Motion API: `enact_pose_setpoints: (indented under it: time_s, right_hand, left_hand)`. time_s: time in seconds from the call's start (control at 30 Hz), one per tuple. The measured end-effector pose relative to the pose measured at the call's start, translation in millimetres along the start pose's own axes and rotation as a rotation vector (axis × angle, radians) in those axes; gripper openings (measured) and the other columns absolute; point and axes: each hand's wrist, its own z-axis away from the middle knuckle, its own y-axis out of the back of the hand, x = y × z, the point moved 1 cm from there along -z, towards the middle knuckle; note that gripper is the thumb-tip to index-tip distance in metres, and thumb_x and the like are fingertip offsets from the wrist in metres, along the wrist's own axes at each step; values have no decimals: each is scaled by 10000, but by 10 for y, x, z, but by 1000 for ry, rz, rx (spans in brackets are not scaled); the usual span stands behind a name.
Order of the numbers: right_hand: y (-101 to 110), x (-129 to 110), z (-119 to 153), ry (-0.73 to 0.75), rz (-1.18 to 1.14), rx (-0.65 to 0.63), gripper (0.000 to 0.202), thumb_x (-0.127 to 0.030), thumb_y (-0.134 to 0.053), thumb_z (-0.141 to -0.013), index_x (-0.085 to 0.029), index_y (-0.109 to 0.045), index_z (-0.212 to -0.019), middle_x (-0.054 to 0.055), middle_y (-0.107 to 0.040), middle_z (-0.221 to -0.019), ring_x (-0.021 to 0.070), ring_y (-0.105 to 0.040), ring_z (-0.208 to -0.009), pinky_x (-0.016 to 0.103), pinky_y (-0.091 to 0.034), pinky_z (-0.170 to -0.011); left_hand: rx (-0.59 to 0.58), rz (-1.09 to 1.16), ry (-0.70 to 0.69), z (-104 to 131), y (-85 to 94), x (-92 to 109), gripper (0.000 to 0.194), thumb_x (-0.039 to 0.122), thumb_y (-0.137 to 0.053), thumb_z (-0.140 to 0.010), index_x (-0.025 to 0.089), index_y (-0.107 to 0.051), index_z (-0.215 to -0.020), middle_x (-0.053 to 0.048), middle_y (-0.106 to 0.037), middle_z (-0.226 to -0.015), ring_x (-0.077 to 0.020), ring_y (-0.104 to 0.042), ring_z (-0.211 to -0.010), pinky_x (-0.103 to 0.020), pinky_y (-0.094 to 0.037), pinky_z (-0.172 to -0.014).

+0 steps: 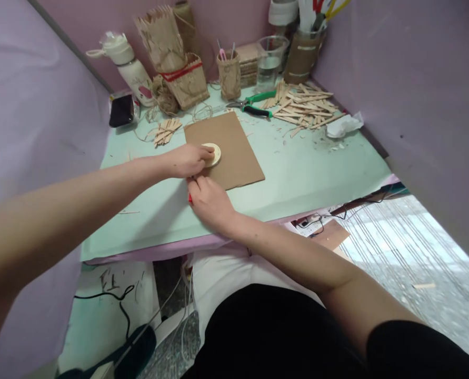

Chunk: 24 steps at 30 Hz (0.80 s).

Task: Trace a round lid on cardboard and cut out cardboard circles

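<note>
A square of brown cardboard [238, 142] lies on the pale green tabletop. On its left part rests a round cream disc [217, 152], perhaps a lid. My left hand [189, 159] presses the disc down with its fingers bunched together on it. Just below, at the cardboard's near left edge, my right hand [210, 202] is closed around a small tool with a red end [190, 198]. The rest of that tool is hidden by the fingers, so its kind does not show.
Green-handled pliers [258, 102] lie behind the cardboard, near piled wooden sticks [305, 108] and a crumpled tissue [345, 125]. Along the back stand a white bottle [133, 73], stick-covered holders [187, 79] and a plastic cup of water [269, 68]. A phone-like black object [121, 110] sits left.
</note>
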Motion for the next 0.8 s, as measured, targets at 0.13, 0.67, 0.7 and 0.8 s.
enact_pose_setpoints:
  time_s: [0.13, 0.67, 0.7, 0.8]
  right_hand:
    - [-24, -49, -60, -63, 68, -10, 396, -94, -264, -968, -14, -513, -1265, 219, -573, -1121, 274, -526, -927, 387, -434, -786]
    - [-30, -54, -160, -163, 26, -36, 375, -64, -264, -958, -32, -557, -1191, 208, -594, -1092, 276, -545, -967, 384, -463, -835]
    - [-33, -51, -164, -166, 25, -39, 373, -63, -267, -956, -32, -555, -1191, 207, -593, -1091, 277, -545, -964, 388, -465, -832]
    - [-34, -44, -176, -175, 21, -49, 358, -59, -292, -946, -33, -554, -1188, 206, -593, -1096, 273, -548, -958, 390, -466, -835]
  left_hand:
    - [-27, 13, 45, -28, 13, 0, 519, 175, -310, -807, 151, -594, -1242, -31, -442, -1489, -225, -404, -1356, -291, -320, -1087]
    - [-56, -14, 110, 30, 89, 119, 554, 187, -284, -820, 162, -558, -1301, -17, -441, -1494, -213, -393, -1366, -271, -324, -1072]
    - [-55, -17, 106, 33, 92, 124, 551, 186, -285, -823, 172, -555, -1303, -7, -444, -1491, -209, -399, -1361, -264, -330, -1065]
    - [-37, -22, 94, 23, 79, 113, 533, 179, -294, -822, 187, -580, -1271, 11, -465, -1474, -208, -416, -1348, -255, -338, -1055]
